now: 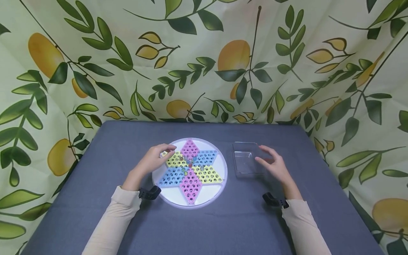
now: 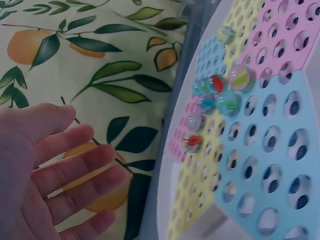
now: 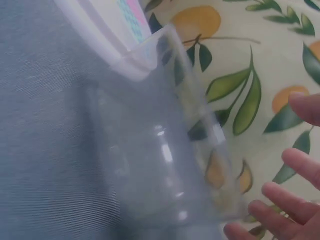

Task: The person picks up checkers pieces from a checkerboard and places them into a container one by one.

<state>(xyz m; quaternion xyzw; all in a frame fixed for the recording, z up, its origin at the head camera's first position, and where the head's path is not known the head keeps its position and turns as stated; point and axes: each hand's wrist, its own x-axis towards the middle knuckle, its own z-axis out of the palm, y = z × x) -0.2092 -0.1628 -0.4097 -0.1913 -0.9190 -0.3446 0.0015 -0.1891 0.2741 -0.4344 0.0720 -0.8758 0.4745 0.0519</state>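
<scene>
A round white Chinese checkers board (image 1: 208, 196) with a pink, yellow and blue star of holes lies on the table. Several glass marbles (image 2: 228, 103) are clustered around the star's centre. Over the board's upper left side is my left hand (image 1: 155, 158), its fingers spread loosely with nothing between them. A clear, transparent box (image 1: 245, 163) stands to the right of the board, and no contents are visible in it. My right hand (image 1: 276, 165) is at the box's right side, fingers loosely extended and holding nothing; whether it touches the rim I cannot tell.
Dark grey-blue cloth (image 1: 220, 230) covers the table. Behind and at both sides hangs a curtain (image 1: 197, 46) printed with leaves and orange fruit. Each wrist wears a black strap (image 1: 149, 193) with a camera mount.
</scene>
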